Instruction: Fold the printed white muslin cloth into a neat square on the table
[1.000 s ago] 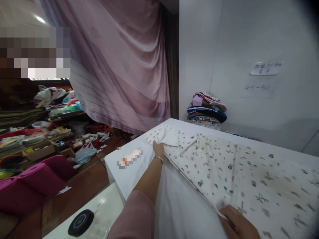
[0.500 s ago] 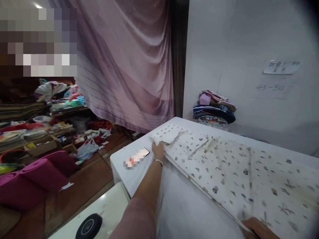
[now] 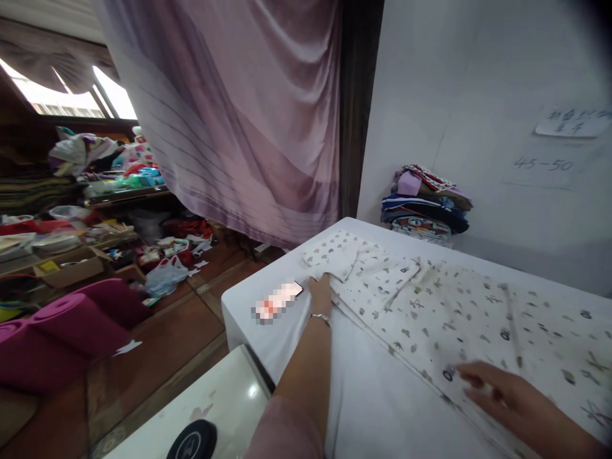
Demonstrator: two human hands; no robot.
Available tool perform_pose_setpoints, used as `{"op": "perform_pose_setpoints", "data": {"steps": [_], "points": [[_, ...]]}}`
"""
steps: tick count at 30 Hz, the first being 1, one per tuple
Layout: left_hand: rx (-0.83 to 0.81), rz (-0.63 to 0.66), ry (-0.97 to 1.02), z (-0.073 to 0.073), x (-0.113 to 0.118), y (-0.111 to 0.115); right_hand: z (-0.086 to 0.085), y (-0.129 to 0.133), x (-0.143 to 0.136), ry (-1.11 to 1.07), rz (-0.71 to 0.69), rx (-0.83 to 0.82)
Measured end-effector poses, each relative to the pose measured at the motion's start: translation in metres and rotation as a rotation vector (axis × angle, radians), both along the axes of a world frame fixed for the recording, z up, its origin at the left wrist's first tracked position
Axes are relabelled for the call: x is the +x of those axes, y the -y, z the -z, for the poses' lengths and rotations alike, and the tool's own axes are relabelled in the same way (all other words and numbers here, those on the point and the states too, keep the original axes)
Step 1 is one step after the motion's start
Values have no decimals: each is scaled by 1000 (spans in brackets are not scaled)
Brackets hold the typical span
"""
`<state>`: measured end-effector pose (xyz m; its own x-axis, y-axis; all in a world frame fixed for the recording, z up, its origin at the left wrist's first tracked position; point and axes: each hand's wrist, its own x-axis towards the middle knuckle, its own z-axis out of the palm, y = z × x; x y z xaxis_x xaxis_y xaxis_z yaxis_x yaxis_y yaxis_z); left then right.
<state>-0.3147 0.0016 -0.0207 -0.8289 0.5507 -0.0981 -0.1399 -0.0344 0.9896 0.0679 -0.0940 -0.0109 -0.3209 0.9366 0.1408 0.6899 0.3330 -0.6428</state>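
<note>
A white garment (image 3: 444, 312) printed with small grey and brown motifs lies spread across the white-covered table, with seams and a few creases along it. At its near left edge, my left hand (image 3: 321, 294) has its fingers curled on the cloth beside a narrower, sleeve-like part (image 3: 329, 250). My right hand (image 3: 507, 395) is over the garment's near right part, fingers loosely bent and apart, with nothing between them. Whether its underside touches the fabric I cannot tell. A phone (image 3: 280, 301) lies on the table just left of my left hand.
Folded clothes are piled (image 3: 425, 204) by the wall behind the table. A pale surface (image 3: 229, 401) with a round black object (image 3: 194, 440) stands at the near left. Pink rolls (image 3: 81, 325), boxes and bags crowd the floor. A mauve curtain (image 3: 248, 127) hangs behind.
My right hand has let go of the garment's near edge and moved up and inward over the cloth. My left hand stays at the left edge. The view has shifted slightly left.
</note>
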Motion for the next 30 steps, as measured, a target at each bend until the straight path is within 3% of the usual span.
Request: {"op": "perform_pose_setpoints", "data": {"steps": [2,4,8,12,15,18,24,27,30], "points": [[12,19,-16,-2,2,2,-27,-28,-48,-98,-156,-262],[26,34,-27,-3,3,4,-41,-57,-106,-244,-185,-427],[55,52,-47,-3,2,7,-41,-97,-218,-576,-37,-712],[88,65,-89,-2,0,7,-37,-115,-279,-700,29,-789],[116,67,-66,-2,-1,5,-41,-127,-290,-698,67,-711],[138,52,-10,-3,-3,2,-53,-140,-281,-672,80,-594],[257,33,82,-6,-12,-1,-103,-152,-256,-495,-161,-57],[299,64,84,-12,-14,3,-121,-143,-257,-390,-354,-99],[354,142,16,-20,-10,8,-123,-135,-266,-286,-516,-249]]}}
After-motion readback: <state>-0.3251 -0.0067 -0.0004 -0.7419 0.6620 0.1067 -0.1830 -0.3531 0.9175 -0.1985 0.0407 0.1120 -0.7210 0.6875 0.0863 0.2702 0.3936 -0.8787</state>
